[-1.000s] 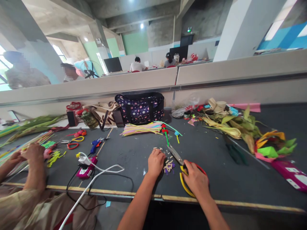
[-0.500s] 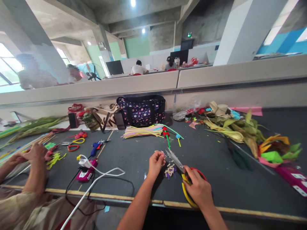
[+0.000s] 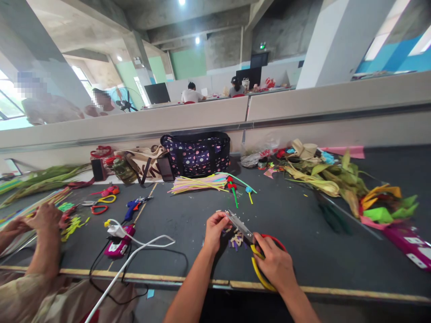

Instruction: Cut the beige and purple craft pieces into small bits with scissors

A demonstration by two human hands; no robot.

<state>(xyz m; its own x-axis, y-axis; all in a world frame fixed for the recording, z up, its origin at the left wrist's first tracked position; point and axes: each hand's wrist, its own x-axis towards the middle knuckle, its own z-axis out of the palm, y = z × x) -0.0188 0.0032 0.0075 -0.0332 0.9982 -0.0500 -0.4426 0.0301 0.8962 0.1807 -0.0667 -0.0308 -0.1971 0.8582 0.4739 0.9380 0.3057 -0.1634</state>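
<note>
My right hand [image 3: 274, 260] grips a pair of scissors [image 3: 239, 224] with red and yellow handles, blades pointing up and left. The blade tips are at the fingers of my left hand [image 3: 215, 228], which are pinched together; whatever they hold is too small to name. Below the blades lies a small pile of short cream and purple cut pieces [image 3: 237, 241] on the dark table. Beyond my hands are a green stem with red pompoms [image 3: 232, 188] and a yellow stem with a blue tip [image 3: 249, 194]. Behind them lies a bundle of pastel pipe cleaners [image 3: 198, 183].
A spotted bag [image 3: 198, 154] stands against the partition. To the left are a blue glue gun [image 3: 133, 208], a magenta power strip [image 3: 119, 242] with a white cable, and a co-worker's hands [image 3: 43, 217]. Dried corn husks [image 3: 319, 179] and green-handled pliers [image 3: 333, 219] lie on the right.
The scissor blades have come closer together and moved left to my left hand's fingertips. The whole view has shifted slightly.
</note>
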